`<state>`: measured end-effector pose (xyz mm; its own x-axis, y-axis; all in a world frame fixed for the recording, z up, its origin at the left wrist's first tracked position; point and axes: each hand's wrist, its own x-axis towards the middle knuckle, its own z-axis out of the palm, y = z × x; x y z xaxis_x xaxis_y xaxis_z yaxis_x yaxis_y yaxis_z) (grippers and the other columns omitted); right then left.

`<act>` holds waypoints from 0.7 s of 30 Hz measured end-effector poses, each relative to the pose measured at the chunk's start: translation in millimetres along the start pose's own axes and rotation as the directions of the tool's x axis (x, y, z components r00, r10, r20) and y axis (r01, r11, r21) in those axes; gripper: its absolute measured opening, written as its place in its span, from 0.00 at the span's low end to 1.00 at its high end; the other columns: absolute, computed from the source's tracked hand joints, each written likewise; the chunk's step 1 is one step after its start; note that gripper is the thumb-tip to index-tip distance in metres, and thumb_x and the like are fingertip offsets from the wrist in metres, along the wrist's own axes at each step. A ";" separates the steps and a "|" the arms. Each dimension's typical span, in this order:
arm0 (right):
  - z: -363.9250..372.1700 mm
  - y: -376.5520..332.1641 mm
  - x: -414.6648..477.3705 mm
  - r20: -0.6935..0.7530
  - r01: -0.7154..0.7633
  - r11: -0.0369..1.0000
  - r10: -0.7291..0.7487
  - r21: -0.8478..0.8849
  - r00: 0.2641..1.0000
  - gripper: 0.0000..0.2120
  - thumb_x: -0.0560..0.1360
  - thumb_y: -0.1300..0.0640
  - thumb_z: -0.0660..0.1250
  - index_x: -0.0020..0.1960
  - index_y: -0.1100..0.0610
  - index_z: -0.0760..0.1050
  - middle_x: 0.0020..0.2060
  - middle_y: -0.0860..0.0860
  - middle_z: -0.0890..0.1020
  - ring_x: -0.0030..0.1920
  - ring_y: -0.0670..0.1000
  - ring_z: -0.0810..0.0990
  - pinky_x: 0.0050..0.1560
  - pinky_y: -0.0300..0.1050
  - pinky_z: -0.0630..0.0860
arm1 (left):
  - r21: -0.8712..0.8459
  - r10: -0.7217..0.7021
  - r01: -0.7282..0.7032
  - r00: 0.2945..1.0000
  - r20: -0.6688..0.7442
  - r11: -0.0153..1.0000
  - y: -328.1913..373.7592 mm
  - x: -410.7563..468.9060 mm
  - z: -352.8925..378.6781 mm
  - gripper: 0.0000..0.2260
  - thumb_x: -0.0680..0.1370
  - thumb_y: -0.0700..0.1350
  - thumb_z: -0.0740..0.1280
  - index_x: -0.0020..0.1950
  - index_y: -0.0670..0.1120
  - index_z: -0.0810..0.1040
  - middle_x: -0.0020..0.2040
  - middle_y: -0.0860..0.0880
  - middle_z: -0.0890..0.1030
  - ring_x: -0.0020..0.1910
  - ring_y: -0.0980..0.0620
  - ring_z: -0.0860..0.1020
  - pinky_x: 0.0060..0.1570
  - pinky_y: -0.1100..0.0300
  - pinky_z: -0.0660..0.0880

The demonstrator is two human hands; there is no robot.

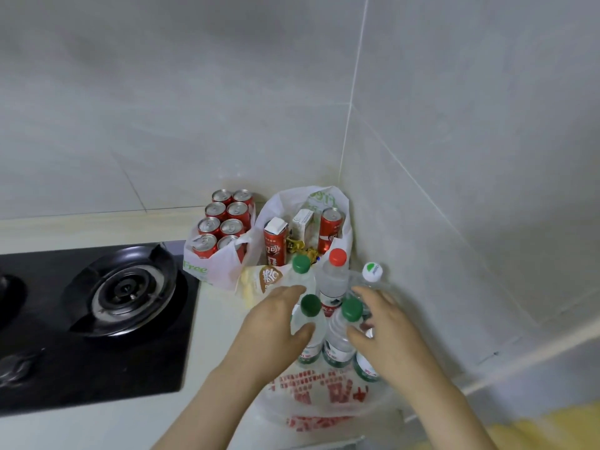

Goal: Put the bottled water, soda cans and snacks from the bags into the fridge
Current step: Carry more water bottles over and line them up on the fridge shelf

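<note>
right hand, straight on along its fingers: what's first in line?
The red-capped bottle: fingers of the right hand point up-left at its body, just behind the front-right green-capped bottle they curl round. Gap unclear; may already touch.

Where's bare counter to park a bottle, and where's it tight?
Free: the counter strip between the stove and the bottle bag, and the band behind the stove, left of the can bag. Crowded: the corner around the snack bag; left hand and right hand each grip a green-capped bottle.
</note>
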<state>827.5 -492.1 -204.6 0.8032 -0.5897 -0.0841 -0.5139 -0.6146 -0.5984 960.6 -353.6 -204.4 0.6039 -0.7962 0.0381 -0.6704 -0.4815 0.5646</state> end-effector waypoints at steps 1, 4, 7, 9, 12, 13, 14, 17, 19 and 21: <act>2.5 -0.1 2.9 0.005 -0.003 1.000 0.003 -0.008 1.000 0.30 0.75 0.53 0.68 0.74 0.46 0.61 0.68 0.43 0.68 0.53 0.42 0.76 0.58 0.41 0.75 | -0.001 0.013 -0.013 1.000 0.008 1.000 -1.6 4.3 2.8 0.26 0.76 0.52 0.67 0.73 0.53 0.64 0.70 0.55 0.70 0.63 0.58 0.73 0.59 0.68 0.68; 10.4 -1.2 8.6 0.015 -0.018 0.999 0.018 -0.034 1.000 0.27 0.75 0.53 0.68 0.71 0.46 0.65 0.65 0.43 0.72 0.51 0.42 0.77 0.57 0.39 0.75 | -0.005 0.056 -0.055 0.997 0.047 0.998 -4.0 15.3 8.8 0.26 0.76 0.50 0.67 0.72 0.53 0.64 0.68 0.55 0.71 0.61 0.57 0.73 0.56 0.71 0.65; 16.5 -1.5 11.2 -0.009 -0.037 0.998 0.037 -0.044 0.999 0.22 0.74 0.55 0.69 0.65 0.46 0.68 0.58 0.44 0.75 0.49 0.43 0.77 0.51 0.37 0.75 | -0.013 0.084 -0.083 0.994 0.071 0.996 -6.7 21.9 14.8 0.25 0.75 0.48 0.68 0.71 0.53 0.66 0.62 0.54 0.73 0.58 0.56 0.74 0.51 0.73 0.64; 20.1 -1.9 10.9 -0.013 -0.040 0.998 0.039 -0.052 0.999 0.18 0.73 0.56 0.70 0.60 0.46 0.69 0.55 0.44 0.75 0.46 0.44 0.77 0.47 0.36 0.74 | -0.011 0.089 -0.088 0.993 0.081 0.996 -10.7 23.7 20.0 0.21 0.75 0.48 0.68 0.67 0.53 0.69 0.57 0.53 0.75 0.54 0.55 0.74 0.50 0.70 0.67; 25.3 -4.8 5.9 -0.002 -0.049 0.996 0.049 -0.080 0.999 0.15 0.72 0.56 0.70 0.51 0.45 0.67 0.49 0.43 0.73 0.40 0.43 0.75 0.38 0.34 0.70 | -0.038 0.071 -0.068 0.993 0.093 0.997 -19.0 23.1 27.5 0.14 0.72 0.47 0.70 0.55 0.51 0.70 0.48 0.52 0.75 0.45 0.53 0.74 0.43 0.63 0.70; 27.4 -5.7 3.5 0.001 -0.057 0.994 0.057 -0.094 0.998 0.15 0.71 0.56 0.70 0.49 0.45 0.65 0.48 0.42 0.72 0.39 0.43 0.74 0.35 0.33 0.68 | -0.051 0.060 -0.055 0.993 0.105 0.997 -22.2 21.7 30.3 0.14 0.71 0.47 0.70 0.53 0.50 0.70 0.46 0.52 0.75 0.43 0.52 0.73 0.42 0.62 0.70; 29.7 -6.4 1.2 0.002 -0.067 0.992 0.067 -0.108 0.998 0.15 0.71 0.56 0.70 0.48 0.45 0.65 0.47 0.42 0.72 0.39 0.44 0.73 0.34 0.33 0.67 | -0.065 0.049 -0.042 0.992 0.120 0.997 -25.5 19.6 33.0 0.14 0.70 0.47 0.71 0.52 0.49 0.70 0.45 0.51 0.75 0.42 0.52 0.74 0.41 0.62 0.70; 36.3 -6.5 -3.8 0.020 -0.103 0.985 0.107 -0.138 0.994 0.15 0.70 0.54 0.70 0.48 0.45 0.65 0.46 0.42 0.72 0.42 0.43 0.73 0.36 0.32 0.65 | -0.120 0.007 0.012 0.987 0.163 0.993 -35.3 13.8 39.4 0.16 0.68 0.48 0.73 0.53 0.49 0.73 0.47 0.51 0.77 0.43 0.53 0.75 0.40 0.67 0.70; 41.3 -5.5 -5.7 0.054 -0.137 0.979 0.146 -0.149 0.988 0.15 0.70 0.52 0.70 0.51 0.44 0.67 0.50 0.40 0.73 0.47 0.43 0.73 0.38 0.32 0.64 | -0.154 -0.029 0.059 0.981 0.190 0.986 -40.5 12.0 42.4 0.19 0.68 0.49 0.73 0.57 0.51 0.75 0.52 0.53 0.78 0.47 0.56 0.76 0.40 0.75 0.67; 46.7 -5.2 -7.0 0.079 -0.168 0.972 0.183 -0.166 0.980 0.19 0.70 0.50 0.70 0.59 0.43 0.68 0.56 0.39 0.73 0.54 0.43 0.74 0.43 0.35 0.66 | -0.183 -0.069 0.110 0.973 0.219 0.977 -44.3 11.4 44.9 0.24 0.68 0.50 0.74 0.63 0.53 0.75 0.56 0.55 0.77 0.52 0.58 0.76 0.44 0.78 0.65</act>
<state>838.6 -460.3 -238.1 0.7168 -0.6488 -0.2554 -0.6845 -0.5848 -0.4354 977.8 -357.8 -266.0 0.5398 -0.8218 -0.1821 -0.5097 -0.4913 0.7063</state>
